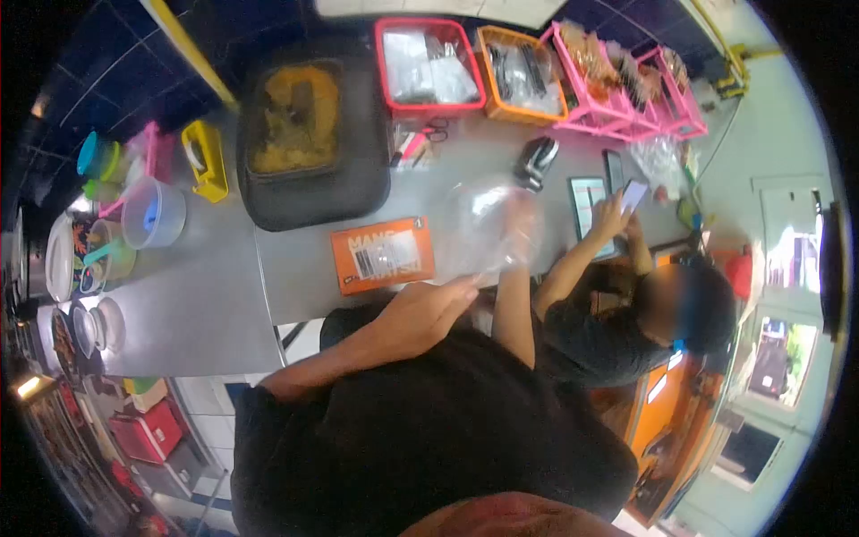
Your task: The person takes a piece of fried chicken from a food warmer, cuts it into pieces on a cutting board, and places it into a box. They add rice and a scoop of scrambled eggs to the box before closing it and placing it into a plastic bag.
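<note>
A clear plastic bag [474, 219] is spread above the steel table in front of me. My left hand [434, 309] is closed, its fingertips pinching the bag's near edge. Up against the bag, seemingly inside or behind the plastic, is my right hand [519, 224]; its fingers are blurred. Just left of the bag lies an orange box [383, 255] with a white label on top. Beyond the bag, a black handheld device [537, 163] rests on the table.
A co-worker [599, 336] at right holds a phone [633, 195] over a tablet [586, 204]. Along the back stand a black tray [313, 197], a red basket [429, 103], an orange basket [523, 109] and pink baskets [613, 121]. A yellow tape dispenser [206, 161] and plastic tubs [154, 210] stand left.
</note>
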